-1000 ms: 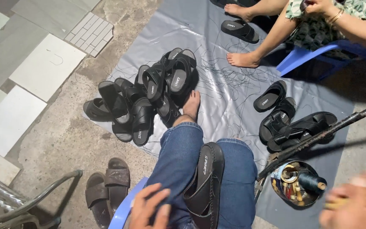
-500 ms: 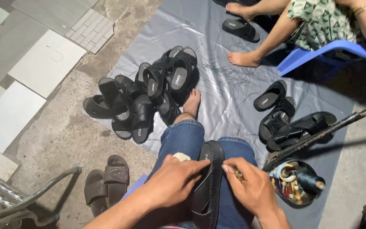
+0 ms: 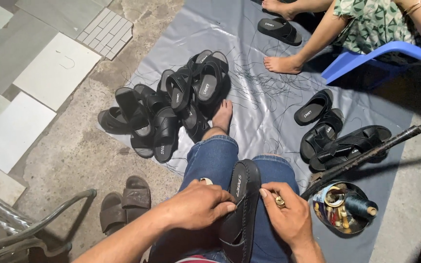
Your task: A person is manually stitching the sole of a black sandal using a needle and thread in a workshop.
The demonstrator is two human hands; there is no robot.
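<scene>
Both hands are engaged on one black sandal point(image 3: 242, 204), which is laid lengthwise across the denim-clad lap at near centre. Left hand point(image 3: 198, 204): fingers curled shut, strap edge pinched at the sandal's left side. Right hand point(image 3: 288, 214): fingers closed on the right edge, a small brass-coloured item point(image 3: 278, 200) gripped between them; whether it is a needle or thimble cannot be told. Step judged in hand: hand-stitching or thread trimming of the strap. A steady pinch and fine fingertip control are judged necessary for the coming move. Adjacent: round tin of sewing oddments with dark thread spool point(image 3: 344, 209), near right; heap of black sandals point(image 3: 171, 112) on grey sheet point(image 3: 249, 58), far left.
</scene>
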